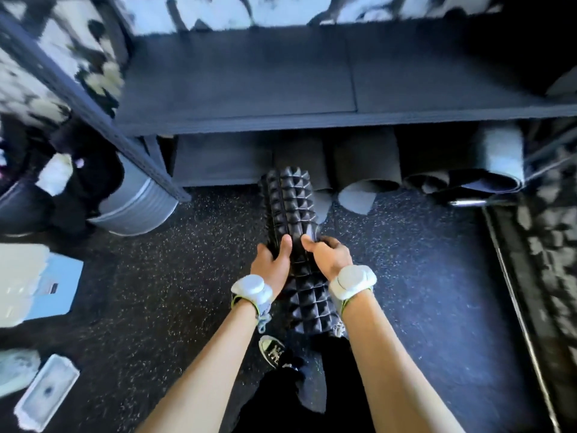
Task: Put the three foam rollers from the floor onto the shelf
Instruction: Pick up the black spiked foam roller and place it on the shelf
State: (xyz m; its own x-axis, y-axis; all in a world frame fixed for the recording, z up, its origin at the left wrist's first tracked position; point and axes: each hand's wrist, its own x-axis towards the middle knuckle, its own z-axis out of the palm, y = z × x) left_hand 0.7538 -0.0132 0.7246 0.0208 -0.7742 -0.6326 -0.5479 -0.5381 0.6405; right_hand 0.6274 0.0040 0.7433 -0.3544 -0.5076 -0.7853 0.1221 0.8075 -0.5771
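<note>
Left hand (271, 260) and right hand (327, 253) both clamped on one black spiked foam roller (288, 198). Roller's far end points under the dark shelf (237, 85), above speckled floor (187, 260).

gym: speckled rubber floor (156, 292), rolled mats (365, 164)

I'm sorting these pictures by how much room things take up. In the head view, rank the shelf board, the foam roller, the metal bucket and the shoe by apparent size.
1. shelf board, spanning nearly the full frame
2. foam roller
3. metal bucket, partly hidden, so close to the roller
4. shoe

Both hands hold the roller near the camera, which enlarges it.
</note>
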